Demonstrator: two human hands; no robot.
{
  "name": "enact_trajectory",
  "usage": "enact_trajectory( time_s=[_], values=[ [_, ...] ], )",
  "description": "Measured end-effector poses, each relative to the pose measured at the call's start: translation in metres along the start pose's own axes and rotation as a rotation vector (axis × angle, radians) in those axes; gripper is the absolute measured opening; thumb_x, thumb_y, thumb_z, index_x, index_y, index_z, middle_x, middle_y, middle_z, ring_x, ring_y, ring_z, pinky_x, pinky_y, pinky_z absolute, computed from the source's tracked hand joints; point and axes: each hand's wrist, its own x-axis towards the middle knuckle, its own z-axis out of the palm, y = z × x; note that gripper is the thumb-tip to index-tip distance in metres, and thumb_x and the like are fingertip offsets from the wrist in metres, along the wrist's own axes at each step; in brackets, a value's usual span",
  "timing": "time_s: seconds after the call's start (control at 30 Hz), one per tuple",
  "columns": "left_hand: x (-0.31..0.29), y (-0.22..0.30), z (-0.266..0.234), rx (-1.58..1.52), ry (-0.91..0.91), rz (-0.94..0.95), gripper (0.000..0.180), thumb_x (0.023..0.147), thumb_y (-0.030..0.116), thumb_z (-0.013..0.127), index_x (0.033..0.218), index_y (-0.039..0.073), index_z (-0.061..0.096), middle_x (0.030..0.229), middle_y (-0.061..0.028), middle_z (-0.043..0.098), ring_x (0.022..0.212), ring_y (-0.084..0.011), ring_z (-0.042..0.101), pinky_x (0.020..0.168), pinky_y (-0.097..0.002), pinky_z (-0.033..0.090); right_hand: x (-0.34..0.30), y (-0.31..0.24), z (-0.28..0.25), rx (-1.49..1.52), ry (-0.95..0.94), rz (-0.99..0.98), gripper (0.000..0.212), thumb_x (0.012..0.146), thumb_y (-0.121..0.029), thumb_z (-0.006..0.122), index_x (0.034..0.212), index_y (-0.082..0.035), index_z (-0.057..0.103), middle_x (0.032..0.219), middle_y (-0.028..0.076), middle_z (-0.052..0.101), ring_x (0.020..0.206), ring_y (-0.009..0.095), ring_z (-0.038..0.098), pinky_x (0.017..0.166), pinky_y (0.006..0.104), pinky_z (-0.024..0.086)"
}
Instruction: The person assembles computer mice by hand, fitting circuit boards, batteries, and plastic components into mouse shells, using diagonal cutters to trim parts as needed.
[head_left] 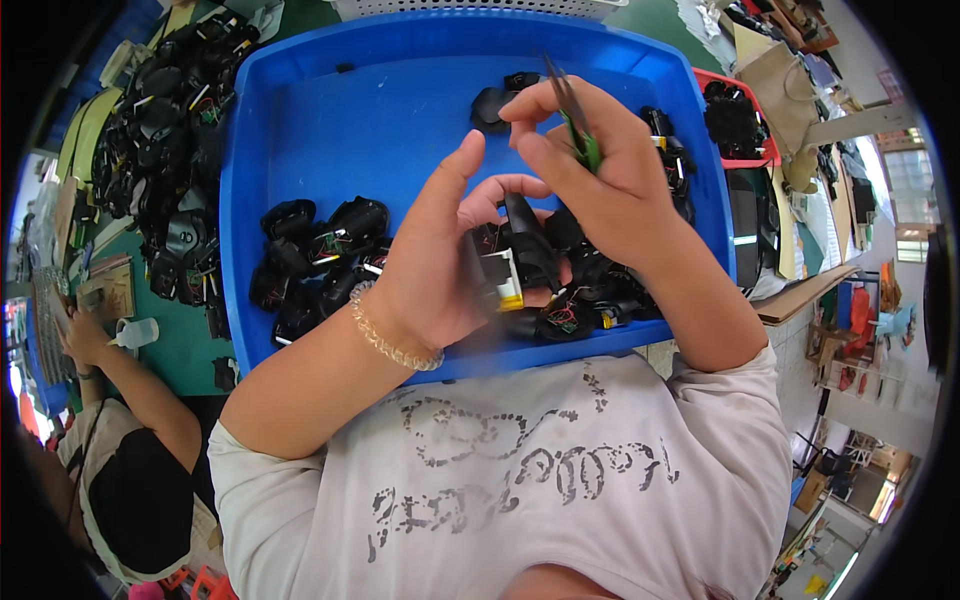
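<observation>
In my left hand lies a black plastic device housing, held between the fingers and thumb side over the near part of a blue tray. A small silver battery with a yellow edge shows at the housing. My right hand is closed on a pair of green-handled tweezers, whose dark points stick up and away from the housing. Beneath and around both hands, several similar black housings with wires and small boards sit in the tray. One black part lies beyond my right fingers.
A large heap of black housings covers the green table left of the tray. At the right stands a red basket of black parts. A white perforated basket is beyond the tray. Another person's arm and a white bottle appear at left.
</observation>
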Motion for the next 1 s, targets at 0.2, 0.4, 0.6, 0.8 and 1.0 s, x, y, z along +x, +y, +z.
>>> enact_trajectory(
  time_s=[0.2,0.4,0.6,0.8,1.0],
  values=[
    [0.004,0.008,-0.013,-0.141,-0.189,-0.005,0.052,0.092,0.055,0.035,0.099,0.009,0.057,0.091,-0.0060,0.062,0.081,-0.0189,0.060,0.066,-0.0356,0.050,-0.003,0.005,-0.007,-0.282,-0.332,-0.647,0.044,0.067,-0.013,0.072,0.109,-0.006,0.061,0.105,0.011,0.061,0.074,0.020,0.062,0.059,0.0280,0.044],
    [0.002,0.005,-0.014,-0.117,-0.247,-0.069,0.054,0.094,0.056,0.032,0.108,0.009,0.056,0.098,-0.0050,0.060,0.087,-0.0179,0.058,0.074,-0.0334,0.048,-0.010,0.006,-0.007,-0.588,-0.354,-0.547,0.046,0.059,-0.013,0.073,0.103,-0.013,0.059,0.094,0.002,0.062,0.070,0.022,0.060,0.054,0.0334,0.042],
    [0.000,-0.001,-0.004,0.201,-0.266,0.278,0.054,0.094,0.054,0.038,0.119,0.008,0.049,0.106,-0.0025,0.055,0.096,-0.0125,0.053,0.085,-0.0300,0.043,-0.008,0.004,-0.007,-0.436,-0.121,-0.346,0.025,0.065,-0.012,0.072,0.088,-0.008,0.061,0.073,0.007,0.062,0.063,0.026,0.059,0.052,0.0327,0.044],
    [-0.004,-0.006,0.005,0.481,-0.149,0.398,0.054,0.095,0.047,0.035,0.126,0.003,0.043,0.116,-0.0104,0.055,0.107,-0.0204,0.053,0.093,-0.0351,0.041,-0.009,-0.010,-0.012,-0.360,-0.101,-0.073,0.026,0.067,-0.016,0.076,0.082,-0.003,0.058,0.059,0.006,0.049,0.051,0.014,0.046,0.049,0.0274,0.038],
    [-0.002,-0.004,-0.002,0.388,-0.276,0.408,0.058,0.093,0.054,0.038,0.129,0.008,0.038,0.109,-0.0075,0.055,0.100,-0.0153,0.054,0.089,-0.0316,0.045,-0.013,-0.009,-0.009,-0.148,-0.057,-0.183,0.032,0.064,-0.001,0.077,0.090,-0.002,0.057,0.069,-0.001,0.047,0.059,0.003,0.041,0.050,0.0179,0.032]
  ],
)
